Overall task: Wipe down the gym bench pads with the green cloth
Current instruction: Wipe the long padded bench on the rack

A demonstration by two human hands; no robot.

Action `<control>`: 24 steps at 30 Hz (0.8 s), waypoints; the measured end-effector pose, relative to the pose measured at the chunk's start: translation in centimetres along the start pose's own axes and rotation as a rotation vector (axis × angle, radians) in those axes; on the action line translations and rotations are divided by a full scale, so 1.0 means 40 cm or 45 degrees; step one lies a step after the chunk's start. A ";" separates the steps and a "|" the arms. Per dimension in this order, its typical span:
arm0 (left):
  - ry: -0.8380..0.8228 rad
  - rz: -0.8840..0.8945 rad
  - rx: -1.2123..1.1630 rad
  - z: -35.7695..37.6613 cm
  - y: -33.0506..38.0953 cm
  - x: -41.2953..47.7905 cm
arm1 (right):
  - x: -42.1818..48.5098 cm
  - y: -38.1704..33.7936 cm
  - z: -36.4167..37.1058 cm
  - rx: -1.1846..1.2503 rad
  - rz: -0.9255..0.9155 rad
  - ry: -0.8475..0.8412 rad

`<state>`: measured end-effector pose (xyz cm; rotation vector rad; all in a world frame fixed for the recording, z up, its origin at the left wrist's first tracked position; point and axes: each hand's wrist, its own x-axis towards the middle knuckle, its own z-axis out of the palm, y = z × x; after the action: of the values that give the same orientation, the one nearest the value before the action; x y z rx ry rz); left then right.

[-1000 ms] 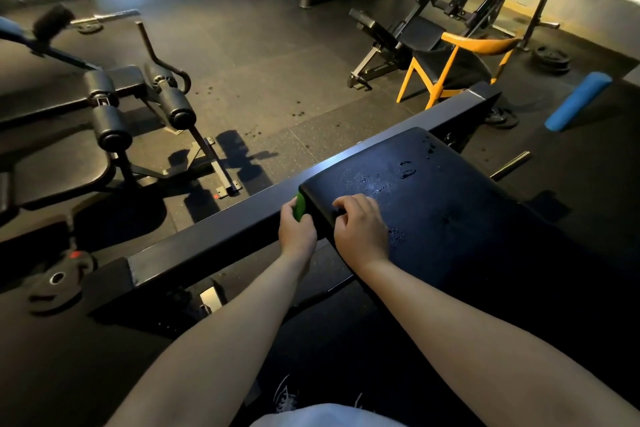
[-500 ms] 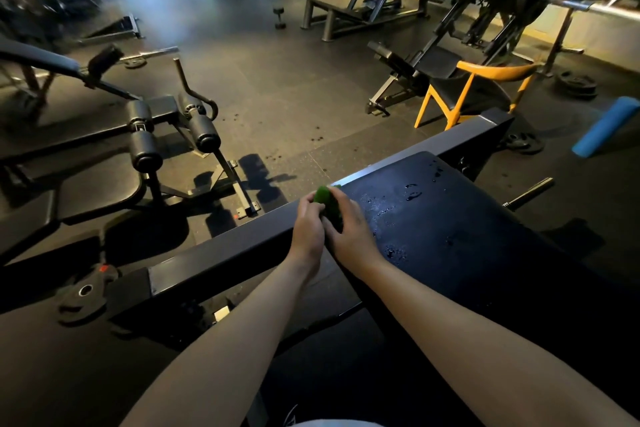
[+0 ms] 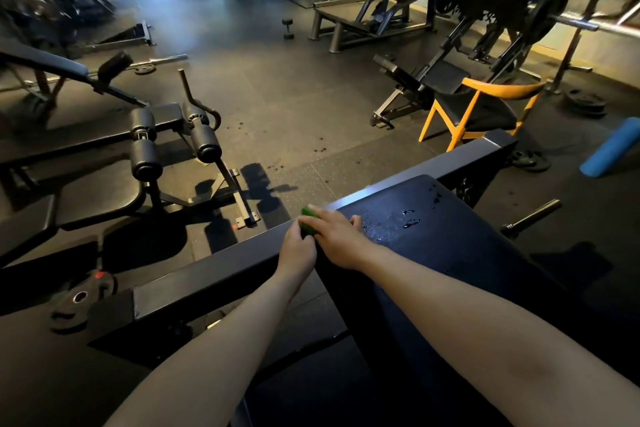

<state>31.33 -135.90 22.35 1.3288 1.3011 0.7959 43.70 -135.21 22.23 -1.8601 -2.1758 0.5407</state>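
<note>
The dark bench pad (image 3: 467, 253) fills the lower right of the frame, with wet droplets (image 3: 410, 222) scattered towards its upper end. A green cloth (image 3: 307, 225) sits at its left corner, beside the grey frame beam (image 3: 221, 270).

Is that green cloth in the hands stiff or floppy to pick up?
Probably floppy and light: the small green cloth is scrunched into a wad between the left hand and right hand. Possibly damp, given droplets on the black bench pad.

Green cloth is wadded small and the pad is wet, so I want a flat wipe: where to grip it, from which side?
Probably from above with the right hand, palm over the top of the green cloth: it sits bunched at the left corner of the pad, droplets to its right.
</note>
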 end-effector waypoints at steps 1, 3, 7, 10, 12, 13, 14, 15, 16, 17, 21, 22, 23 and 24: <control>-0.013 0.011 0.023 0.004 -0.009 -0.003 | 0.000 0.007 0.001 -0.079 -0.027 -0.024; -0.036 0.023 0.088 0.016 -0.032 0.006 | 0.009 0.035 -0.009 -0.174 -0.057 -0.004; -0.047 0.060 0.354 0.038 -0.060 0.004 | 0.007 0.070 -0.024 -0.216 -0.022 0.056; 0.003 0.113 0.567 0.045 -0.085 0.011 | 0.006 0.113 -0.031 -0.199 0.104 0.165; 0.018 0.136 0.639 0.044 -0.095 0.013 | 0.007 0.154 -0.043 -0.190 0.191 0.235; 0.012 0.142 0.664 0.044 -0.097 0.012 | 0.004 0.175 -0.052 -0.199 0.237 0.262; 0.006 0.150 0.686 0.042 -0.099 0.014 | 0.003 0.196 -0.060 -0.206 0.300 0.289; 0.002 0.158 0.700 0.041 -0.100 0.016 | 0.002 0.218 -0.071 -0.209 0.384 0.314; 0.001 0.163 0.705 0.041 -0.100 0.019 | 0.002 0.237 -0.084 -0.206 0.477 0.334; 0.001 0.165 0.701 0.040 -0.098 0.019 | 0.001 0.250 -0.097 -0.204 0.561 0.340; 0.004 0.158 0.686 0.041 -0.101 0.016 | 0.001 0.237 -0.120 -0.082 0.638 0.349; 0.005 0.163 0.692 0.041 -0.101 0.018 | 0.004 0.211 -0.114 -0.009 0.562 0.366; 0.008 0.167 0.699 0.042 -0.099 0.022 | 0.007 0.177 -0.106 0.056 0.454 0.362; 0.019 0.165 0.698 0.042 -0.095 0.027 | 0.014 0.139 -0.088 0.099 0.333 0.335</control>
<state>32.14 -135.86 18.14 1.8554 1.5203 0.5504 50.03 -133.51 23.07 -2.0558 -1.7364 0.3942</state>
